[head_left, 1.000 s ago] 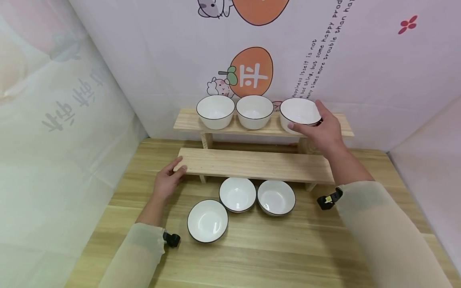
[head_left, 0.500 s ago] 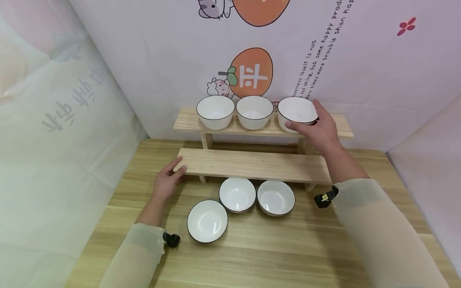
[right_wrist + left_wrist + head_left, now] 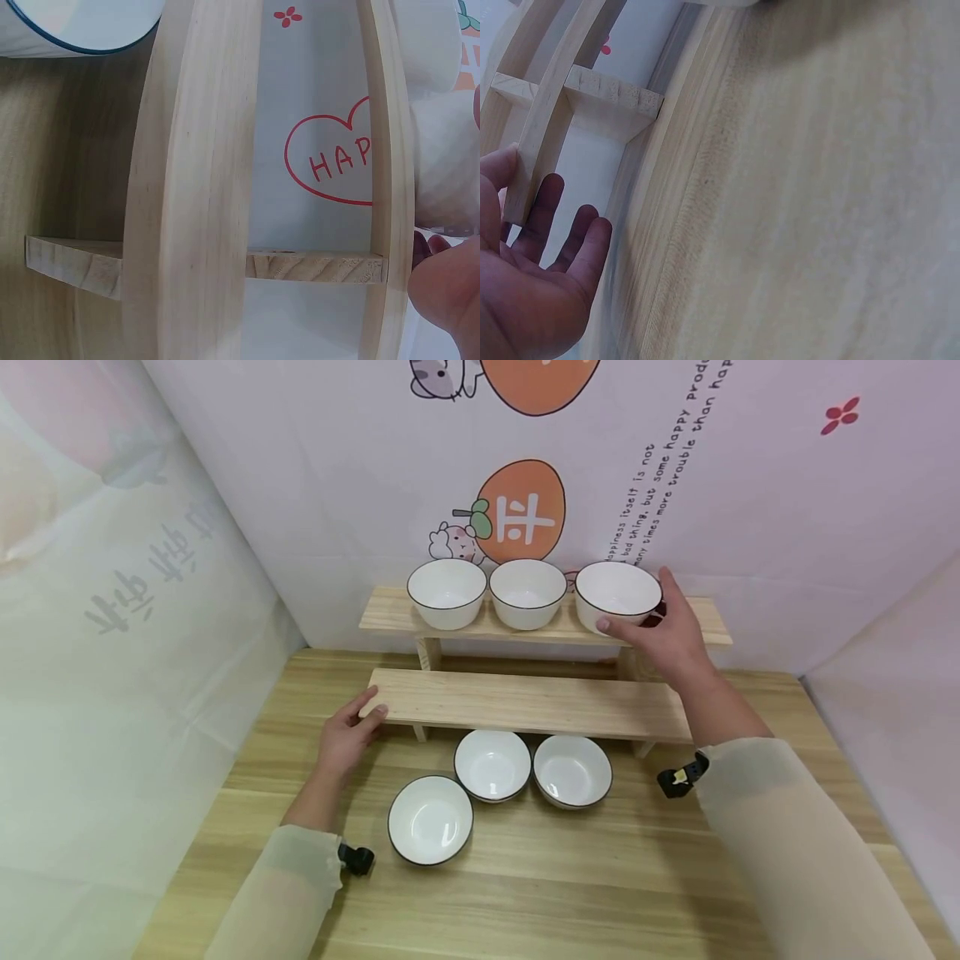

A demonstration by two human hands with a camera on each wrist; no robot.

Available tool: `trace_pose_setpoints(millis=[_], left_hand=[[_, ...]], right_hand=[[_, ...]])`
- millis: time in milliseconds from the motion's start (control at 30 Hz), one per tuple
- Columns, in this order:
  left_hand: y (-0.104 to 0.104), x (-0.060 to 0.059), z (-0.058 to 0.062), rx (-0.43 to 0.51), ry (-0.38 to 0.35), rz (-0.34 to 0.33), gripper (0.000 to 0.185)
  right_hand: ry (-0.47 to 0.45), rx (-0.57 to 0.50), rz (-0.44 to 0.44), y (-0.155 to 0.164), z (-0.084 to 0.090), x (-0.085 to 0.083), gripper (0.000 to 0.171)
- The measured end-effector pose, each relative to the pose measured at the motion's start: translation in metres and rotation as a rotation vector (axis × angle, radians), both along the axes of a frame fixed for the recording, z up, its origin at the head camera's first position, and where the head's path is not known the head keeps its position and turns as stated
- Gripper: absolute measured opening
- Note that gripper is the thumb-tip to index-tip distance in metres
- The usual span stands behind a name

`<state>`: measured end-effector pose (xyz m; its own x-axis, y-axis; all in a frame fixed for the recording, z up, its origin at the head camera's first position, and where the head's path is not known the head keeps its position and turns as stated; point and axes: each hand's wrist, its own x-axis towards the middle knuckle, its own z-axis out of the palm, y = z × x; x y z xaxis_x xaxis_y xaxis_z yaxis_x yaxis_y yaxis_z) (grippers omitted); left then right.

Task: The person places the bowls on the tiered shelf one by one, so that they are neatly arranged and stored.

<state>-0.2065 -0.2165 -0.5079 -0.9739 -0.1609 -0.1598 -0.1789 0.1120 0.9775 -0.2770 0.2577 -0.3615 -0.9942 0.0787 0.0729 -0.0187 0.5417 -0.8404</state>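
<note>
One bowl [image 3: 617, 597] (top shelf [image 3: 693, 622]), fingers [image 3: 619, 627] around

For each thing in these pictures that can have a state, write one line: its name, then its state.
White black-rimmed bowl at the upper shelf's right end: upright, empty, gripped by the right hand.
Two other white bowls on the upper wooden shelf: upright, empty.
Three white bowls on the wooden table: upright, empty.
Lower wooden shelf: bare, its left end touched by the left hand.
</note>
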Motion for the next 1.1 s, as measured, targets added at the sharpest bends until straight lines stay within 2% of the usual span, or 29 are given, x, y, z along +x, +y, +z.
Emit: trace_pose_setpoints(millis=[200,267,667,767,900,1000,1100], left_hand=[[0.008,0.013,0.028,-0.005,-0.008,-0.012,0.057],[0.009,0.014,0.029,0.01,-0.008,-0.007,0.057],[0.008,0.012,0.026,0.002,-0.01,-0.016,0.058],[0.008,0.012,0.026,0.011,-0.012,-0.014,0.057],[0.005,0.006,0.016,0.021,-0.021,-0.001,0.057],[0.001,0.001,0.004,0.016,-0.02,0.0,0.058],[-0.002,-0.001,-0.001,0.008,-0.012,0.002,0.059]], right_hand=[[0.015,-0.06,-0.03,0.005,-0.002,0.009,0.127],[0.028,-0.089,-0.04,0.007,-0.003,0.013,0.125],[0.12,-0.201,-0.11,0.02,-0.018,0.037,0.102],[0.121,-0.173,-0.116,0.022,-0.023,0.043,0.099],[0.108,-0.138,-0.121,0.027,-0.029,0.05,0.097],[0.115,-0.144,-0.131,0.03,-0.034,0.055,0.094],[0.127,-0.156,-0.133,0.033,-0.038,0.059,0.092]])
